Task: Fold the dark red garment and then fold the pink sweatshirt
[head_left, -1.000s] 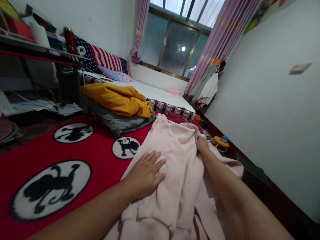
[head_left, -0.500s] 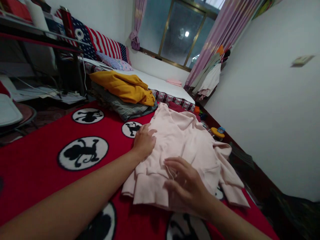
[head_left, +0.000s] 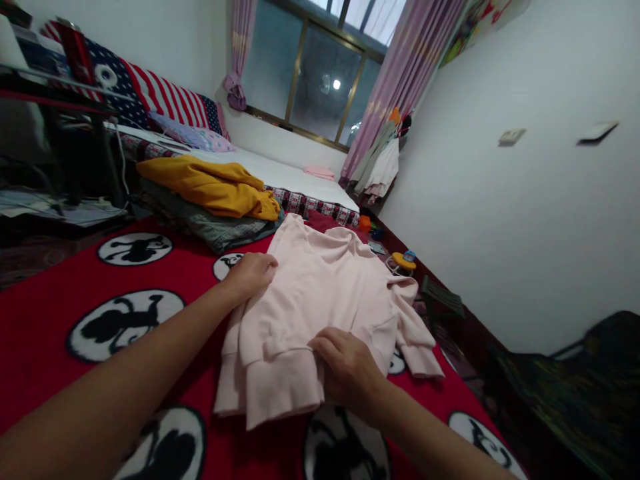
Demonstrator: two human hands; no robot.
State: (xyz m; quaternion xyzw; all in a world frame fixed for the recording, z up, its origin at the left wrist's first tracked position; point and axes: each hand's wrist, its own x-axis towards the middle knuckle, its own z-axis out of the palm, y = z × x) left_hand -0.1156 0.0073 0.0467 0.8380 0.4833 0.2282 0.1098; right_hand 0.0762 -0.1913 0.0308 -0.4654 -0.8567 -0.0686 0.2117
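Note:
A pale pink sweatshirt (head_left: 320, 287) lies spread on a red blanket (head_left: 190, 373) printed with black figures in white ovals. Its hem band (head_left: 283, 387) faces me, and one sleeve (head_left: 413, 327) is stretched out on the right. My left hand (head_left: 254, 275) has its fingers closed at the garment's left side edge, thumb on top. Near the hem, my right hand (head_left: 350, 370) grips the fabric between the thumb above and fingers tucked beneath, so those fingers are partly hidden.
A mustard-yellow garment (head_left: 210, 187) tops a pile of folded clothes (head_left: 200, 223) at the back left. Behind it stands a bed with a white sheet (head_left: 280, 170). On the right are a small yellow stool (head_left: 403, 261) and a dark camouflage-patterned chair (head_left: 575, 387).
My right hand has gone from spread fingers over the hem to gripping it. My left hand has closed at the left edge. The whole view has shifted, with more wall showing on the right.

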